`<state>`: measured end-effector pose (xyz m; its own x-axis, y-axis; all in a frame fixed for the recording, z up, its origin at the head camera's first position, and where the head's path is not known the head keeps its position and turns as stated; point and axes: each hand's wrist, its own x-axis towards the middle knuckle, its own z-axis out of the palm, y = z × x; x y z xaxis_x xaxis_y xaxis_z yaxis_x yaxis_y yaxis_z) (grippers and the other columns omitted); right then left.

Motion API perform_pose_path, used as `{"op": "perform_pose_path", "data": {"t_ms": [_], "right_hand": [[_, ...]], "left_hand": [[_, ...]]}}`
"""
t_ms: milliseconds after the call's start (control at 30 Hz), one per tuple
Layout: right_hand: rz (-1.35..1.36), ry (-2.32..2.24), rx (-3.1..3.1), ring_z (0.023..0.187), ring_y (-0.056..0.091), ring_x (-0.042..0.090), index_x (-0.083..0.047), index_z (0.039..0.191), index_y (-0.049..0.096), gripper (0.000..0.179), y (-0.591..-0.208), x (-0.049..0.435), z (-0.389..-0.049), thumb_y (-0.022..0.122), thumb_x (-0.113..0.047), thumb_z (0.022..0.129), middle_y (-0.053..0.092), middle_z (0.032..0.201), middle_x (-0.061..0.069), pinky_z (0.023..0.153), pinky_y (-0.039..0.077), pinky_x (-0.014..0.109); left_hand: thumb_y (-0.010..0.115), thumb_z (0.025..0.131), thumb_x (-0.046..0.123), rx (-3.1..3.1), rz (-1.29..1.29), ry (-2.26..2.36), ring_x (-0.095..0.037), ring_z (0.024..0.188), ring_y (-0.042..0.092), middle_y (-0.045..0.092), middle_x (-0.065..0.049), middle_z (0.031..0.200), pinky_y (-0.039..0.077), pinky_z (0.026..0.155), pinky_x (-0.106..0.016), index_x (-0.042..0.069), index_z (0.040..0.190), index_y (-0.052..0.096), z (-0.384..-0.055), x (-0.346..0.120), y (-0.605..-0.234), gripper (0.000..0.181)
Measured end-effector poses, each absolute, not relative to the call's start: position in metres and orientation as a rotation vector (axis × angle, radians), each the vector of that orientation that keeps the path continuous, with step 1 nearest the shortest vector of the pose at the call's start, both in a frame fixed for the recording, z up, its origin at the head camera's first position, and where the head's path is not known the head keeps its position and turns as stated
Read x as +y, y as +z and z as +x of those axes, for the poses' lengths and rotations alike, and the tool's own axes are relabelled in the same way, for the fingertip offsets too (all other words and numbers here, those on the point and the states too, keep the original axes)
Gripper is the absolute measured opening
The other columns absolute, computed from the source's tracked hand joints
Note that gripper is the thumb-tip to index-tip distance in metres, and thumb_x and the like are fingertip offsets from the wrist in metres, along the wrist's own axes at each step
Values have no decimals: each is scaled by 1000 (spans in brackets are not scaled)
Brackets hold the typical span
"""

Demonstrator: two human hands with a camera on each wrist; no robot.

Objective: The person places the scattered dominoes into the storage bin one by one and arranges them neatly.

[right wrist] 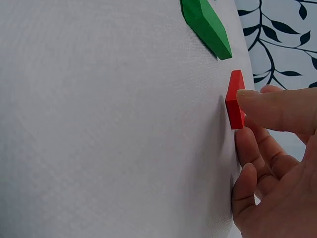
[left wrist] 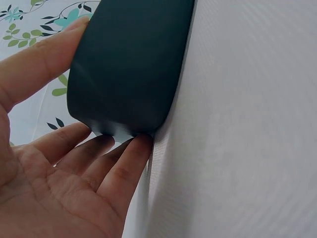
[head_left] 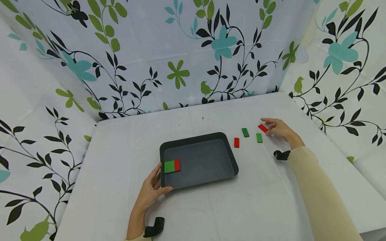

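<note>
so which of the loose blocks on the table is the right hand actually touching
The far-right red block: the right hand has fingertips on it. The other red block and both green blocks lie untouched, nearer the tray.

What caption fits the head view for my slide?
Left hand holds the dark tray corner; right hand touches a red block on the white table.

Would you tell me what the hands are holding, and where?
Left hand grips the tray at its near-left corner; right hand touches a red block's end.
</note>
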<state>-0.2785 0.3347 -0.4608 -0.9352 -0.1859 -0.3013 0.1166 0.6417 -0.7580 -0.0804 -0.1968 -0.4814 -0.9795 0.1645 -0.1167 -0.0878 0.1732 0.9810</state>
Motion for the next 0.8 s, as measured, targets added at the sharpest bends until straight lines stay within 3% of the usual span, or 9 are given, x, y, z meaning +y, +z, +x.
{"op": "perform_pose_path", "data": {"t_ms": [500,600,667,800], "right_hand": [[-91,-1061,2588,123,37,46,1,145,42,57,-464,334,-279,59,2,91,37,141,32,109,35,62],[-88,-1049,2617,116,43,41,4,143,44,56,-465,335,-277,62,0,90,43,133,30,103,43,52],[-85,-1046,2635,109,46,36,5,141,45,55,-466,335,-275,64,-1,90,48,126,27,94,47,39],[-81,-1058,2656,102,48,28,5,138,48,53,-468,336,-273,68,-4,89,52,118,21,79,45,20]], "left_hand": [[79,78,1,2239,70,1900,-40,149,18,12,-16,164,29,116,-42,10,157,18,-79,-196,-480,100],[79,78,2,2237,79,1903,-40,149,18,12,-16,164,29,116,-42,10,157,18,-79,-196,-480,100],[79,79,2,2236,81,1904,-40,149,18,12,-16,164,28,116,-42,10,157,18,-79,-196,-480,100],[79,79,2,2239,80,1902,-41,149,17,12,-16,164,27,117,-44,9,157,18,-79,-196,-480,99]]}}
